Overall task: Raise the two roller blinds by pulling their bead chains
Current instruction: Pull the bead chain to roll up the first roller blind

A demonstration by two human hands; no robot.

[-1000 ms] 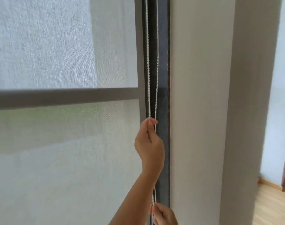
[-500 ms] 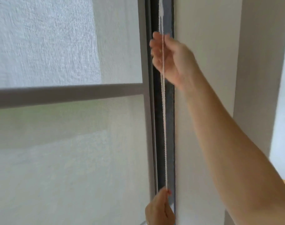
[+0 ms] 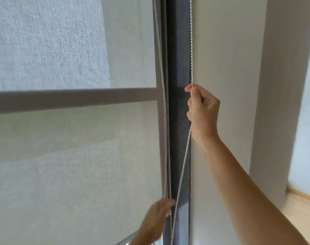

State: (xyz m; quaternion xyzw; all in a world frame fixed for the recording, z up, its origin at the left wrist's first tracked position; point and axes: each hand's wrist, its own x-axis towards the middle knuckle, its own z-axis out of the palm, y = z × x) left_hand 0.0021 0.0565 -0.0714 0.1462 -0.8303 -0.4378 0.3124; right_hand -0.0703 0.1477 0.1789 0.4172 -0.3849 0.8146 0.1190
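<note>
A translucent pale roller blind (image 3: 66,165) covers the window on the left. Its white bead chain (image 3: 191,41) hangs along the dark window frame (image 3: 178,71). My right hand (image 3: 202,110) is at mid height, closed around the right strand, which slants down and left below the fist. The chain's left strand (image 3: 164,121) runs along the blind's edge. My left hand (image 3: 157,221) is low and blurred, with its fingertips at that left strand. Its grip is unclear.
A white wall (image 3: 226,59) stands right of the frame, with a corner pillar (image 3: 283,85) beyond it. Wooden floor (image 3: 302,221) shows at the lower right. A dark horizontal window bar (image 3: 71,100) shows through the fabric. A grey rail (image 3: 123,242) sits at the bottom edge.
My right hand has come down from high on the chain to mid height, still gripping it. My left hand has risen from the bottom edge toward the left strand.
</note>
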